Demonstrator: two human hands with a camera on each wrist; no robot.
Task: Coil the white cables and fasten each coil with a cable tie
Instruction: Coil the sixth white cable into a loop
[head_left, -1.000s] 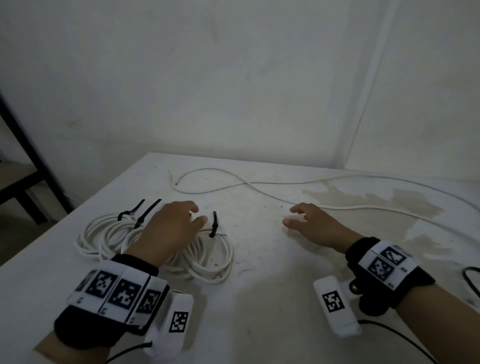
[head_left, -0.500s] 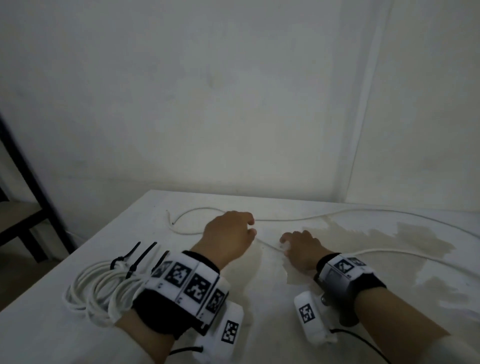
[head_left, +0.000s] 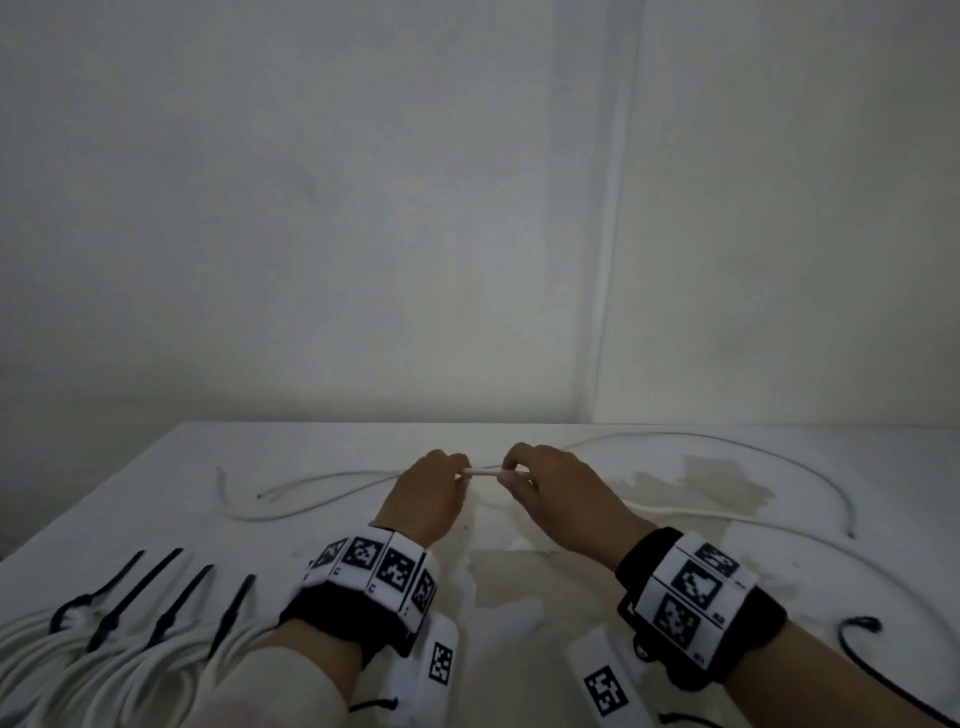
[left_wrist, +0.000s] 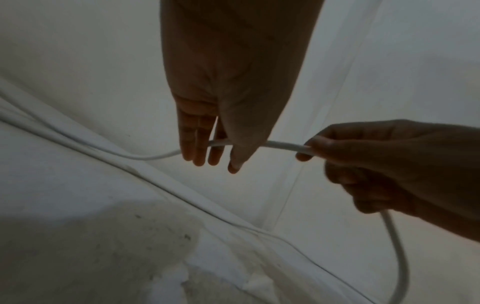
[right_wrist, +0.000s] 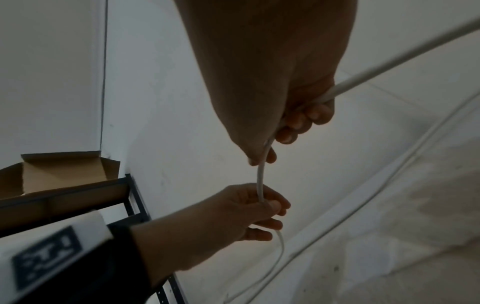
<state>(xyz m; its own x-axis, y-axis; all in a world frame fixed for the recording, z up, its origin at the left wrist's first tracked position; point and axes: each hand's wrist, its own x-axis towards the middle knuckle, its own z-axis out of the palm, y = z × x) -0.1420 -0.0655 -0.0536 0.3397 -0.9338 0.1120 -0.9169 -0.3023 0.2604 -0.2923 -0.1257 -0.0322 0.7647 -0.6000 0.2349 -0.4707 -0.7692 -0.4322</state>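
Held cable (head_left: 483, 472): white, round, thin; a short straight span raised off the table (head_left: 156, 499) between the left hand (head_left: 427, 496) and right hand (head_left: 558, 501), each pinching it; slack trails to both sides
Second loose cable (head_left: 280, 514): white, uncoiled, lying in a shallow curve on the table's left part, cut end near the far left
Coiled cables (head_left: 78, 670): white, several loops bundled, flat on the table's near left corner
Cable ties (head_left: 171, 597): black, four, fastened round the coils, tails pointing away and to the right
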